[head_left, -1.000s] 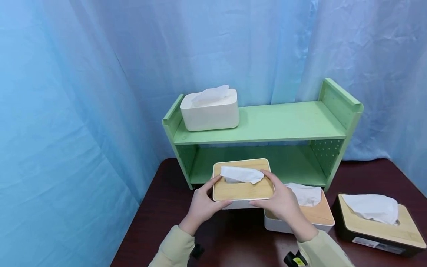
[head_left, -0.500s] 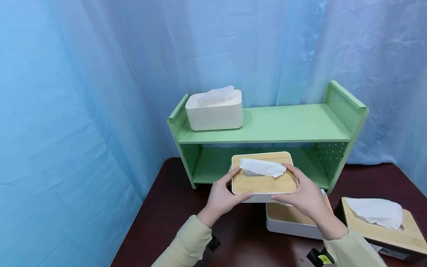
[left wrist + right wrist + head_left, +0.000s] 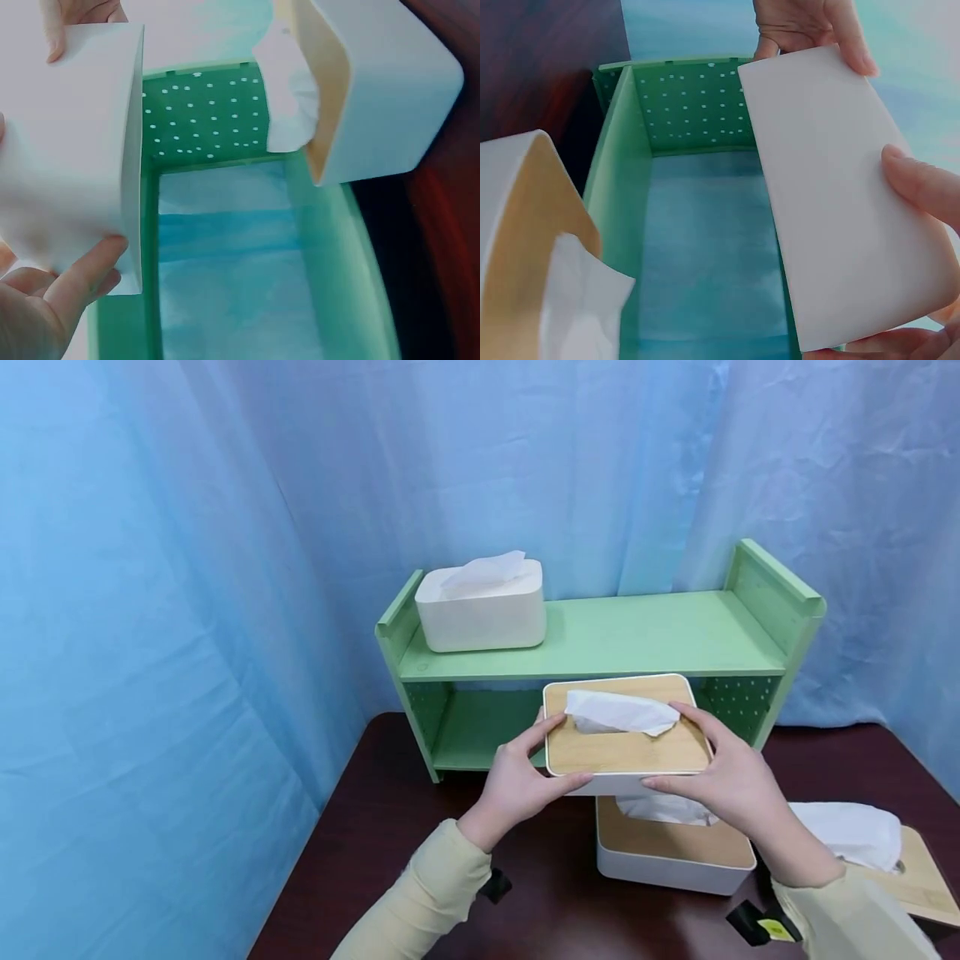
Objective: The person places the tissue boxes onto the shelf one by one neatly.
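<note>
A white tissue box with a wooden lid (image 3: 622, 758) is held in the air before the green shelf, a white tissue poking from its slot. My left hand (image 3: 517, 781) grips its left end, thumb along the front side and fingers around the edge. At the right end my right hand (image 3: 738, 785) grips it the same way. Both wrist views show the plain white side of this tissue box (image 3: 67, 142), with fingers on it. Below it, a second white tissue box with a wooden lid (image 3: 667, 867) sits on the table, partly covered by the held one.
The two-tier green shelf (image 3: 637, 627) stands at the back of the dark red table (image 3: 360, 843). An all-white tissue box (image 3: 480, 622) is at its upper left. A wooden-lidded tissue box (image 3: 918, 877) lies at far right, partly behind my right arm. Blue curtains (image 3: 225, 568) surround the table.
Both hands have carried the tissue box right and upward, from the shelf's lower left part to its middle right. The head view has shifted slightly. The other tissue boxes stay put.
</note>
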{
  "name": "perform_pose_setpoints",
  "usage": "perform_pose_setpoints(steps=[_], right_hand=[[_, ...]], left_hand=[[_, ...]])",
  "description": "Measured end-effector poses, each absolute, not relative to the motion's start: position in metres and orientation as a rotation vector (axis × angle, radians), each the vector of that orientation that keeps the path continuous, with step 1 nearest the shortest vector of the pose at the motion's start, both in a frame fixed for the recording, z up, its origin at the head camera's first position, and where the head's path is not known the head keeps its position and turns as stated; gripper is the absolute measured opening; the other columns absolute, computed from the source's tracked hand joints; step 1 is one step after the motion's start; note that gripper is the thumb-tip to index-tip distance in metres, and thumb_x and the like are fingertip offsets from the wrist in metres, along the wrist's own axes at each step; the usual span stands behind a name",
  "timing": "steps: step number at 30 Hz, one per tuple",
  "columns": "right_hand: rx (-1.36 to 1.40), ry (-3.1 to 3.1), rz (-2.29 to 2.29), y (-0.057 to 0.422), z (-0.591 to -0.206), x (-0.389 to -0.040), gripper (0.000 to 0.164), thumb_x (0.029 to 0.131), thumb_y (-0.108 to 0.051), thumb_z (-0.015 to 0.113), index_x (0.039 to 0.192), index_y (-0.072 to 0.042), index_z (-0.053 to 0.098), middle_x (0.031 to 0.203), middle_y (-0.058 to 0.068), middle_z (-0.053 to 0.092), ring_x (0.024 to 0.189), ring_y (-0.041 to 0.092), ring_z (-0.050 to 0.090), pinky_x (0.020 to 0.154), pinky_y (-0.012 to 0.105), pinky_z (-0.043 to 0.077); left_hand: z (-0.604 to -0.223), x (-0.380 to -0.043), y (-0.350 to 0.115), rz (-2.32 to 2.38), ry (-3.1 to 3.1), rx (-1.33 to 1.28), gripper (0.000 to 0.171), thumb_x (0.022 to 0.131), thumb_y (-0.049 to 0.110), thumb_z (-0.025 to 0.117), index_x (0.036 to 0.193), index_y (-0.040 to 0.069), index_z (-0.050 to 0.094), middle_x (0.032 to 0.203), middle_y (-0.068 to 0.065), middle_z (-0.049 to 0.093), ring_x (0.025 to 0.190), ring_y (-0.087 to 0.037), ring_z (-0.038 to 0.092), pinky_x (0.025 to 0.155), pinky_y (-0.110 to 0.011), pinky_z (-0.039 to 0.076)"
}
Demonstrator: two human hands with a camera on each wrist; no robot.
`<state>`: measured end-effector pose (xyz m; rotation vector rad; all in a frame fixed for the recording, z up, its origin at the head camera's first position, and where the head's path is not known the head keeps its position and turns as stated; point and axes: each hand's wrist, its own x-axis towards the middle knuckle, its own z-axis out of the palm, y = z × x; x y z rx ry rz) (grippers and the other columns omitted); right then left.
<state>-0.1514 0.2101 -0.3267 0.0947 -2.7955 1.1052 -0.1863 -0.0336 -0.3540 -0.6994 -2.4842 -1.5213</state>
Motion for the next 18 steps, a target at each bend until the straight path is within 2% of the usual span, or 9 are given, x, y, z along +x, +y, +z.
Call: perform_pose_setpoints(steps=[3, 6, 10, 18], right_hand=[[0.103, -2.782, 1.102, 0.213, -0.317, -0.149, 0.110, 0.064, -0.052, 0.083, 0.150, -0.012, 0.027, 0.134, 0.030, 0.046, 0.102, 0.043, 0.057, 0.070, 0.044, 0.048], [0.097, -2.779, 1.098, 0.216, -0.308, -0.148, 0.110, 0.065, -0.052, 0.082, 0.151, -0.014, 0.026, 0.134, 0.030, 0.047, 0.102, 0.042, 0.057, 0.069, 0.044, 0.048], [0.091, -2.768, 1.106, 0.218, -0.298, -0.147, 0.110, 0.065, -0.050, 0.083, 0.151, -0.016, 0.023, 0.135, 0.029, 0.045, 0.104, 0.043, 0.055, 0.072, 0.048, 0.047], [0.071, -2.731, 1.031, 0.219, -0.283, -0.155, 0.111, 0.063, -0.052, 0.084, 0.151, -0.017, 0.025, 0.131, 0.029, 0.048, 0.101, 0.041, 0.054, 0.069, 0.038, 0.042]], left_hand=[[-0.344, -0.187, -0.033, -1.581, -2.452, -0.743, 0.073, 0.073, 0.021, 0.083, 0.138, 0.012, 0.050, 0.148, -0.012, 0.039, 0.134, -0.020, 0.041, 0.079, -0.024, 0.054], [-0.334, -0.188, -0.032, -1.641, -2.433, -0.775, 0.074, 0.074, 0.018, 0.082, 0.139, 0.013, 0.049, 0.152, -0.013, 0.030, 0.130, -0.020, 0.046, 0.070, -0.020, 0.054], [-0.321, -0.191, -0.032, -1.684, -2.422, -0.818, 0.074, 0.074, 0.014, 0.082, 0.139, 0.013, 0.048, 0.154, -0.012, 0.025, 0.125, -0.019, 0.051, 0.071, -0.021, 0.055], [-0.303, -0.203, -0.033, -1.715, -2.428, -0.854, 0.072, 0.075, 0.013, 0.081, 0.139, 0.015, 0.049, 0.154, -0.007, 0.028, 0.129, -0.020, 0.047, 0.077, -0.023, 0.054]])
